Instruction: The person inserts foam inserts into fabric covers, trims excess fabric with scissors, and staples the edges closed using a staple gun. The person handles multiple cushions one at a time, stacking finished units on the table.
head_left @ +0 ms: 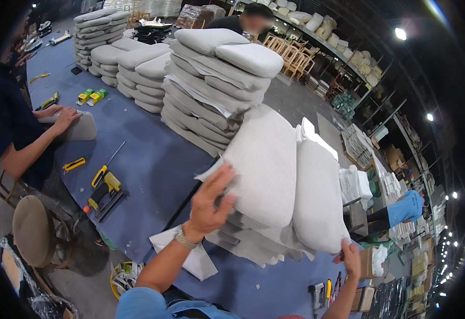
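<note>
Two light grey fabric seat cushions top a stack of grey fabric pieces in front of me. My left hand [211, 202] lies along the near left side of the left cushion [267, 165], fingers stretched and thumb apart. At the near right corner of the right cushion [320, 196], my right hand [350, 259] pinches the fabric edge. The fabric pieces [248, 247] under the cushions have ragged edges. A loose pale cloth piece [195, 260] lies under my left wrist.
A tall cushion stack [216, 80] stands beyond, with lower stacks to its left. A yellow-black staple gun [107, 191], a screwdriver [116, 154] and a yellow cutter [74, 164] lie left. Another person's hands [65, 119] hold a grey cushion. Tools [325, 292] lie near my right forearm.
</note>
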Tool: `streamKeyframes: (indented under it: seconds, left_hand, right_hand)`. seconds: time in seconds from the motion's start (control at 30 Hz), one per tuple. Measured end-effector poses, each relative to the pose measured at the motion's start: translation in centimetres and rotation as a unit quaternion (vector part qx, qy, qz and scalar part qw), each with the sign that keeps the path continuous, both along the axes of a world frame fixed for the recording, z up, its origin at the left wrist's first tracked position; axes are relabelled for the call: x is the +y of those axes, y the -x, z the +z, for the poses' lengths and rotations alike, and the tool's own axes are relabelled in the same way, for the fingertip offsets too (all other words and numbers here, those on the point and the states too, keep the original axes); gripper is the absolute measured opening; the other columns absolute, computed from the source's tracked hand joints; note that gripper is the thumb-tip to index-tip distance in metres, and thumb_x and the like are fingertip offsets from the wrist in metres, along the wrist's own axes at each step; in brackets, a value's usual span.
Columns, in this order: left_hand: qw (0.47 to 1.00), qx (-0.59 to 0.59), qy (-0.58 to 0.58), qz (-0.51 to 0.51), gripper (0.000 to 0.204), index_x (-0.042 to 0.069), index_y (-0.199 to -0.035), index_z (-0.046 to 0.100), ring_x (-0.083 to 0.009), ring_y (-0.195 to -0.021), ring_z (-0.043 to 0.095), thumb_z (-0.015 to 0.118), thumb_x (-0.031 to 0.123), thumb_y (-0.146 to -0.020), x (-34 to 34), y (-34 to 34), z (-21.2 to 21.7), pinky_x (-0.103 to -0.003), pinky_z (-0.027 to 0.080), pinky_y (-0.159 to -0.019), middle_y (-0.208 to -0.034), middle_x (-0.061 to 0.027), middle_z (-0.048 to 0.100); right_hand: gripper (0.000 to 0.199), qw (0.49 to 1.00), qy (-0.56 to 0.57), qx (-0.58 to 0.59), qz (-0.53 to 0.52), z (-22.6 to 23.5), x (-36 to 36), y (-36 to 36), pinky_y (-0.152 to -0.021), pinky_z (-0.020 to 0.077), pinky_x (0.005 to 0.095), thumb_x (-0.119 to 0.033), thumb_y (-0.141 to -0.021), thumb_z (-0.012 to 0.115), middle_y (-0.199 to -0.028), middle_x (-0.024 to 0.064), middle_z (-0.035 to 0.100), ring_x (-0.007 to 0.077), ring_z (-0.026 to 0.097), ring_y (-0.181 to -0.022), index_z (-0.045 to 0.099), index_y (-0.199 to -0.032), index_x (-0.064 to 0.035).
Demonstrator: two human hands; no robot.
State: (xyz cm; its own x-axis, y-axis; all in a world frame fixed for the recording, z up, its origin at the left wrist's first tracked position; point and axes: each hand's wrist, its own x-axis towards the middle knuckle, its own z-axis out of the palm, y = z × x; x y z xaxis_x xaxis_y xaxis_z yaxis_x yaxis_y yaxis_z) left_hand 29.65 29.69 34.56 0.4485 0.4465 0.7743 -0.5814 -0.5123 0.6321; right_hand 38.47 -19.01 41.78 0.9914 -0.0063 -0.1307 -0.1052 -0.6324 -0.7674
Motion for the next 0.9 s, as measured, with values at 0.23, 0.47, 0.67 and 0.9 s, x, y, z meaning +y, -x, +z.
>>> streamKeyframes:
  seconds: [0.23,0.47,0.67,0.9]
  left_hand:
    - [0.917,0.341,-0.035,0.203,0.043,0.0,-0.137,0.059,-0.0432,-0.121,0.061,0.061,0.021,-0.1,18.0,6.3,-19.7,-0.046,0.049,-0.102,-0.13,-0.0253,0.064]
    - [0.779,0.537,-0.215,0.243,0.06,0.006,-0.15,0.048,-0.0404,-0.15,0.032,0.057,0.037,-0.099,16.8,10.3,-26.0,-0.054,0.026,-0.122,-0.16,-0.0227,0.038]
    - [0.782,0.547,-0.196,0.228,0.054,0.009,-0.145,0.056,-0.0373,-0.147,0.038,0.056,0.039,-0.1,16.5,10.0,-24.9,-0.052,0.027,-0.121,-0.157,-0.0185,0.045]
    - [0.824,0.457,-0.233,0.24,0.051,0.009,-0.144,0.056,-0.0311,-0.146,0.041,0.053,0.039,-0.102,16.5,3.0,-21.7,-0.049,0.028,-0.121,-0.156,-0.0167,0.046]
  right_hand:
    - [0.025,0.94,0.155,-0.302,-0.014,12.2,12.4,-5.1,-0.058,0.0472,0.0241,-0.023,-0.102,0.062,-0.075,0.0034,0.066,0.0096,0.061,-0.065,0.071,-0.1,0.0006]
    - [0.058,0.77,0.338,-0.489,0.23,13.8,38.5,-24.9,-0.107,0.0474,0.0425,-0.037,-0.093,0.072,-0.137,0.0196,0.061,0.0359,0.061,-0.123,0.058,-0.138,-0.0031]
    - [0.072,0.78,0.426,-0.387,0.246,13.0,55.5,-29.1,-0.104,0.0505,0.0475,-0.04,-0.081,0.081,-0.14,0.0158,0.06,0.0346,0.059,-0.128,0.054,-0.142,-0.014]
    - [0.043,0.737,0.369,-0.53,0.2,18.4,53.1,-34.8,-0.088,0.0573,0.0467,-0.045,-0.077,0.078,-0.102,0.0175,0.076,0.0342,0.073,-0.101,0.078,-0.104,-0.0119]
